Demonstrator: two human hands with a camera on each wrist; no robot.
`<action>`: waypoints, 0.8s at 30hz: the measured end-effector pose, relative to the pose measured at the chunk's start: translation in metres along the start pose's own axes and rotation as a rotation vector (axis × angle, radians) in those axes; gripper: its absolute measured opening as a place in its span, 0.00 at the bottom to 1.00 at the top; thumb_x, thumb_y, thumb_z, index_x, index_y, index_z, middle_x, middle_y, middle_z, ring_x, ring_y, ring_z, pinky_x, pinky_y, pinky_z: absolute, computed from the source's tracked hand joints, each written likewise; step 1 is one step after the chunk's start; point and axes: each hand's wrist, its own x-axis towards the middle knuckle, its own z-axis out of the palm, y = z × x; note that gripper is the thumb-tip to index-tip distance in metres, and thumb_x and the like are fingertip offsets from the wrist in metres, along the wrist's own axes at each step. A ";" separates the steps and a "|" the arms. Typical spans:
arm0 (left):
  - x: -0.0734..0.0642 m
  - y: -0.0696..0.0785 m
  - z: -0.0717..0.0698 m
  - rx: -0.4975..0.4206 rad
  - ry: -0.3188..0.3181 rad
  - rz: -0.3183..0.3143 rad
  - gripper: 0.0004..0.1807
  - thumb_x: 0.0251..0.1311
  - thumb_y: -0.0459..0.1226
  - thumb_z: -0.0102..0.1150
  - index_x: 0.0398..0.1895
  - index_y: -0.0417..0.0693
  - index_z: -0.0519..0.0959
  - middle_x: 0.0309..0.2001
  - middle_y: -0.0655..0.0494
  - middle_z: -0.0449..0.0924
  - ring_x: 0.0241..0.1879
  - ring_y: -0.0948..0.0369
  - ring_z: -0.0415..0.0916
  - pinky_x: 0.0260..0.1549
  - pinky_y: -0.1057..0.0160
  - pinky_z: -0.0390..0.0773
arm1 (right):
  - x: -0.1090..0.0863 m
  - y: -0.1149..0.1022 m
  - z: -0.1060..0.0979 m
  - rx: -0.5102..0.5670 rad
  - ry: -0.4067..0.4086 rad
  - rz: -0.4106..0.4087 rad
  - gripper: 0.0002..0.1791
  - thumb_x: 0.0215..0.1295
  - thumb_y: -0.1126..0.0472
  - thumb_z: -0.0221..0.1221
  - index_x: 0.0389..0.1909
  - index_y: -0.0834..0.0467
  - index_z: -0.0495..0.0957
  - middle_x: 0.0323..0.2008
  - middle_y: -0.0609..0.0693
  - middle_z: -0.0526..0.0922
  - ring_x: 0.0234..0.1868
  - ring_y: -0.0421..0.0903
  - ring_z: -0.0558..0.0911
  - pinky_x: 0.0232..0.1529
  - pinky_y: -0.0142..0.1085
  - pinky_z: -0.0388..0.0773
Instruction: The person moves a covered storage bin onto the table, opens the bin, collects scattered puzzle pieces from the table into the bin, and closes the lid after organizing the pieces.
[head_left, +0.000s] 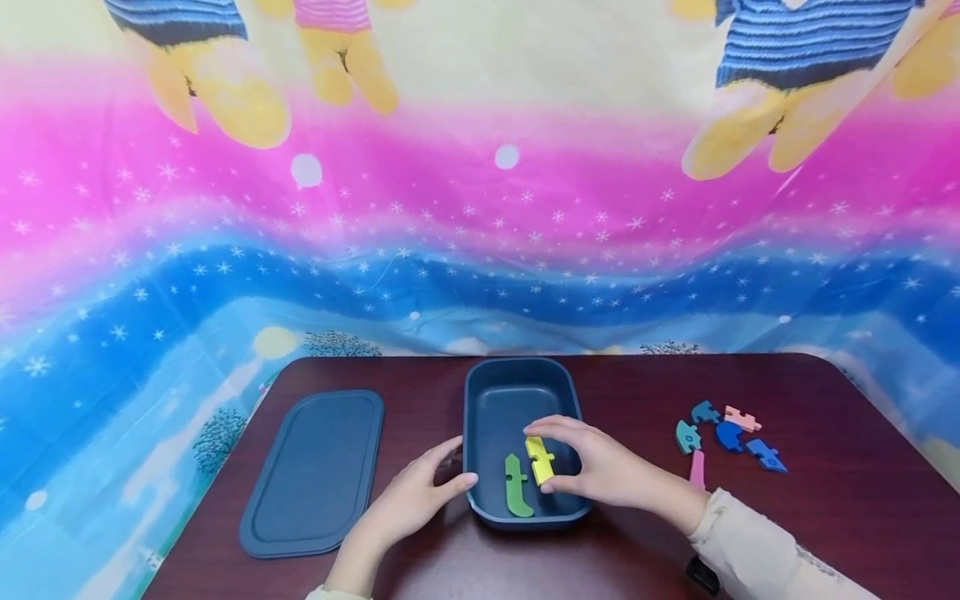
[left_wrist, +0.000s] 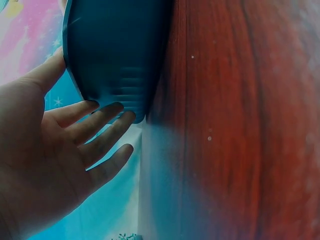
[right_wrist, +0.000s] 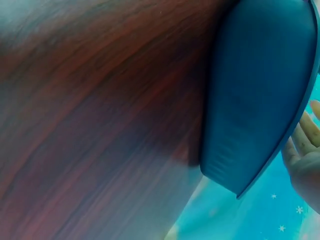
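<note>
A dark blue-grey rectangular container stands uncovered on the table. My right hand pinches a yellow puzzle piece between thumb and fingertips, over the near part of the container. Just left of it, a green puzzle piece with a curved foot lies inside. At the container's left side is my left hand, its thumb at the rim. The left wrist view shows that hand's fingers extended and spread against the outer wall. In the right wrist view the container's side hides part of my right hand.
A matching flat lid lies left of the container. To the right are several loose puzzle pieces: teal, salmon, blue and a pink one partly behind my forearm. A small black object sits near my right sleeve.
</note>
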 end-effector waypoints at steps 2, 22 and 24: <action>0.000 0.000 0.000 0.003 0.006 0.000 0.39 0.66 0.57 0.58 0.75 0.51 0.62 0.66 0.49 0.71 0.64 0.47 0.70 0.57 0.39 0.70 | 0.003 0.000 0.002 -0.012 -0.004 0.004 0.34 0.58 0.52 0.72 0.66 0.51 0.73 0.64 0.48 0.73 0.64 0.50 0.72 0.58 0.52 0.75; 0.001 0.000 0.001 0.019 0.002 0.018 0.38 0.66 0.57 0.57 0.75 0.51 0.63 0.65 0.51 0.72 0.64 0.49 0.70 0.58 0.38 0.69 | 0.011 0.005 0.014 -0.101 -0.041 0.046 0.38 0.57 0.48 0.72 0.67 0.57 0.73 0.63 0.52 0.74 0.62 0.51 0.74 0.55 0.50 0.77; 0.001 0.000 0.001 0.021 0.001 0.015 0.38 0.66 0.57 0.57 0.75 0.51 0.63 0.65 0.50 0.72 0.64 0.48 0.70 0.58 0.38 0.68 | 0.011 0.004 0.015 -0.121 -0.041 0.046 0.38 0.56 0.47 0.72 0.67 0.56 0.73 0.62 0.51 0.74 0.62 0.51 0.75 0.55 0.50 0.77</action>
